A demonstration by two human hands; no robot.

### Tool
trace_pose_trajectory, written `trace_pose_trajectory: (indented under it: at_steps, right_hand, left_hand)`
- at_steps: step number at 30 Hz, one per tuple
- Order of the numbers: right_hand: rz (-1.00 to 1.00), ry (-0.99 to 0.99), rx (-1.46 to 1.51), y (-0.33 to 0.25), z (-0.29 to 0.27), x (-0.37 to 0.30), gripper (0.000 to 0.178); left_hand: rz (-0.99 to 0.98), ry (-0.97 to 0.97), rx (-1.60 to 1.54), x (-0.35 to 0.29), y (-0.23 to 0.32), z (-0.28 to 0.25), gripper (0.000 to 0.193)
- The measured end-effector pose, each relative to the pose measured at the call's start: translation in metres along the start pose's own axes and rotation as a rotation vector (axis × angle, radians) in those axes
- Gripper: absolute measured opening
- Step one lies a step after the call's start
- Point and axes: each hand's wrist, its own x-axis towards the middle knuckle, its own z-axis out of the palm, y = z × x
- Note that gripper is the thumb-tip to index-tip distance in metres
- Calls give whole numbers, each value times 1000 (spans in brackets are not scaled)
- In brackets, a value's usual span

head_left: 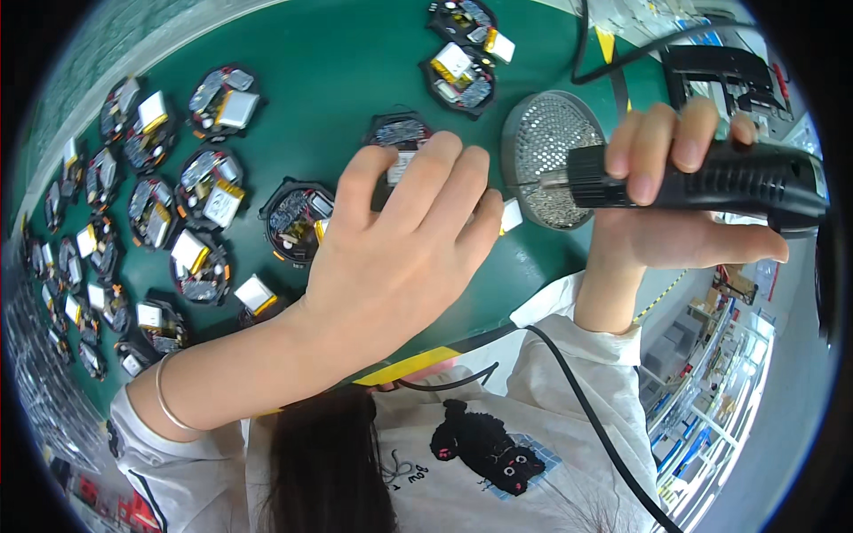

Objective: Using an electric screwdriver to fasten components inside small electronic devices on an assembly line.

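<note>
My left hand (404, 235) is bent palm-down over a round black circuit-board assembly (397, 131), its fingers curled around the near part; the fingertips and much of that assembly are hidden. Just right of this hand, a white battery pack (511, 216) sticks out from behind it. In my right hand (662, 191) is a black electric screwdriver (711, 182), held level with its bit pointing left. The bit crosses over a round metal tray (514, 142) full of small shiny screws.
Many similar round assemblies (211, 186) with battery packs cover the left of the green mat (329, 67). Two more (460, 78) lie at the far side. A black cable (613, 71) curves across the far right, near a black device (724, 75). Another cable (577, 391) hangs before me.
</note>
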Motion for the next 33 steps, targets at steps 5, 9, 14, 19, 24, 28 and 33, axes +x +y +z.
trace_pose_trajectory:
  at_steps: [5,9,14,19,24,28,33]
  right_hand:
    - [69,-252,-70,3,-15,2,89]
    - [107,-363,-59,3,-16,5,94]
    - [129,-350,-71,1,-14,1,95]
    - [113,-391,-53,10,-16,0,96]
    - [109,-428,-52,10,-17,4,97]
    - [129,-436,-54,10,-15,4,96]
    - [137,-448,-56,7,-17,6,96]
  left_hand:
    - [50,-36,-234,-1,-9,5,50]
    - [80,4,-280,0,-16,6,49]
    - [110,17,-333,3,-19,4,47]
    - [140,-10,-336,1,-26,3,47]
    - [168,-2,-320,2,-28,2,49]
    - [153,-7,-360,2,-30,1,46]
    - [60,-40,-490,4,-29,-2,44]
